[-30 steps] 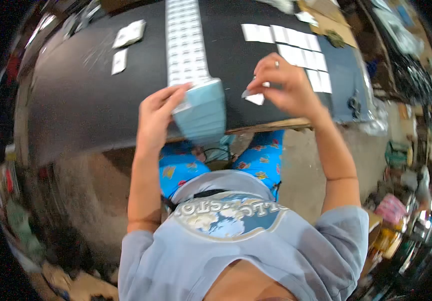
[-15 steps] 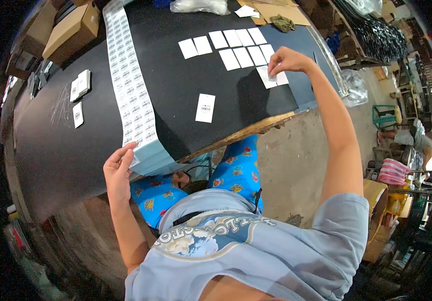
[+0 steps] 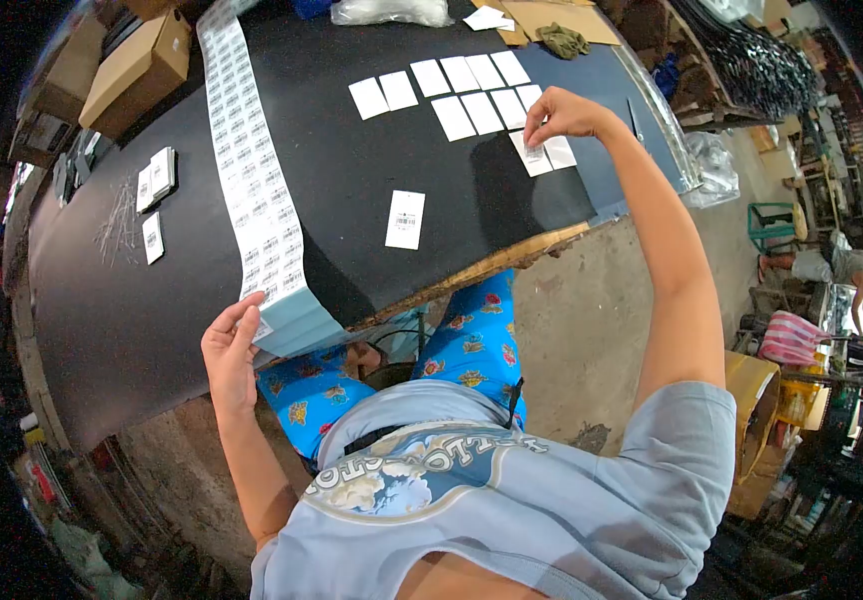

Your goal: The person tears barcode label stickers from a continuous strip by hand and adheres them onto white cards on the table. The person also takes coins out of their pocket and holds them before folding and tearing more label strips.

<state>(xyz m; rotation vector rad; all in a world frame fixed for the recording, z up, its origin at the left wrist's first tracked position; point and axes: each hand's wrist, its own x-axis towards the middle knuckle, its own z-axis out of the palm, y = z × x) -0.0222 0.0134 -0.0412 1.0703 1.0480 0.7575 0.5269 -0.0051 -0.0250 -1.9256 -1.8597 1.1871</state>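
Note:
My left hand (image 3: 231, 350) pinches the near end of a long strip of barcode stickers (image 3: 251, 160), where the pale blue backing (image 3: 301, 322) bends down over the table edge. At the right, my right hand (image 3: 569, 115) is closed, with a small barcode sticker (image 3: 534, 154) at its fingertips. That sticker lies over a white card (image 3: 540, 169); whether it is fully stuck down I cannot tell. Several blank white cards (image 3: 453, 118) lie in rows beyond this hand. One card with a barcode (image 3: 405, 221) rests alone between my hands.
On the dark table (image 3: 351, 170), stacked tags (image 3: 158, 175) and another tag (image 3: 153, 238) lie left, beside thin strings (image 3: 119, 225). A cardboard box (image 3: 141, 75) stands back left. Scissors (image 3: 635, 120), a green cloth (image 3: 562, 41) and a plastic bag (image 3: 391, 12) lie farther off. Another person (image 3: 846, 265) sits far right.
My right hand has shifted slightly left with the sticker, which now lies over the left card of the nearest pair. My left hand keeps its pinch on the strip. The view has shifted a little.

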